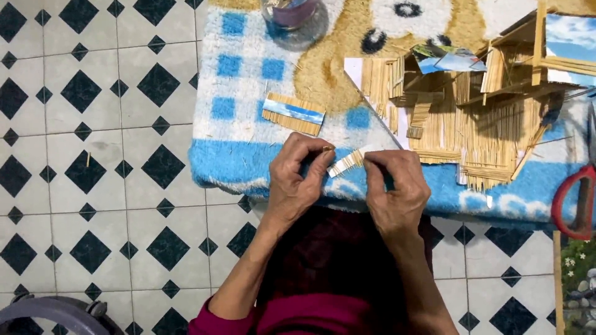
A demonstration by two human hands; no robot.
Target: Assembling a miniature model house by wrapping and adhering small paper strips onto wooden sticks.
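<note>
dark red lap and sleeves sit lowest. the left hand (297, 180) pinches one thin stick, the right hand (393, 189) clamps a small strip of glued sticks (346, 163) over the blue towel (248, 155), steadying it to align the stick.

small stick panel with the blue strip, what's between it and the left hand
Head view: only bare blue-and-white blanket lies between the stick panel and the left hand, apart from a few loose stick bits.
</note>
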